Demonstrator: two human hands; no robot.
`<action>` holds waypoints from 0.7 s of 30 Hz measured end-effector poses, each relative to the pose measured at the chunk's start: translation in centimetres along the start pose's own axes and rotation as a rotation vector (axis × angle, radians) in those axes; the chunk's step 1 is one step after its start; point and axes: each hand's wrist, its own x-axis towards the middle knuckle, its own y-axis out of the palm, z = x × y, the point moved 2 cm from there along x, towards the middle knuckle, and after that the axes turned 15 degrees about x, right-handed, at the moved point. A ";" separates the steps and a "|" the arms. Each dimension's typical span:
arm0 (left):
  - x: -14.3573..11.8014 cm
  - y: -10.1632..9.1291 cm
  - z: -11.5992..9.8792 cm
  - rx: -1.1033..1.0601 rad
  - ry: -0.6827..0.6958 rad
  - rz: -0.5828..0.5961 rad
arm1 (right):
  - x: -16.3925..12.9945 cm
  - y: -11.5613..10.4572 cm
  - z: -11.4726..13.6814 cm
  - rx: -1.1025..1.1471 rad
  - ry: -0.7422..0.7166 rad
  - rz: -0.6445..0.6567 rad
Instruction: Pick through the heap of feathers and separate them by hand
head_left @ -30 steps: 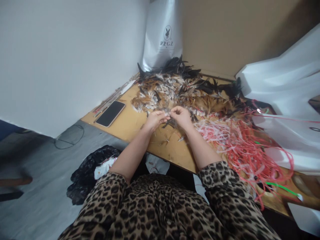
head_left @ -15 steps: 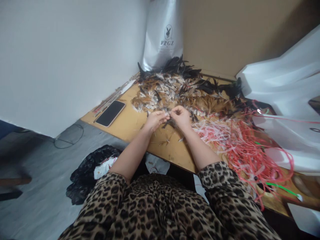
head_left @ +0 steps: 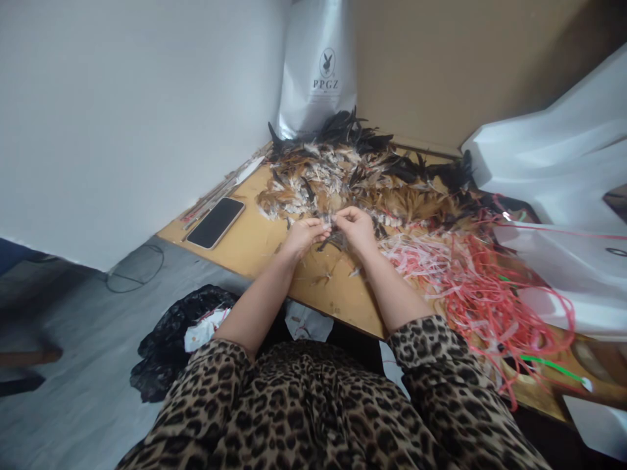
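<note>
My left hand (head_left: 306, 235) and my right hand (head_left: 356, 228) meet fingertip to fingertip over the wooden table (head_left: 255, 245), both pinching a small bunch of dark feathers (head_left: 334, 240) that hangs between and below them. Just beyond the hands lies a big heap of brown, white and black feathers (head_left: 357, 176). Exactly how the fingers grip the bunch is too small to tell.
A tangle of red and pink plastic strips (head_left: 470, 281) covers the table to the right. A black phone (head_left: 215, 222) lies at the left edge beside thin sticks. A silver bag (head_left: 318, 72) stands at the back; white bags (head_left: 558, 170) crowd the right. A black bag (head_left: 181, 333) sits on the floor.
Almost nothing has moved. Both hands stay together at the same spot, with only slight finger movement on the feathers.
</note>
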 end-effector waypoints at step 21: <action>-0.3 0.1 -0.2 0.004 0.004 0.085 | 0.4 -0.1 -1.6 0.334 0.288 0.026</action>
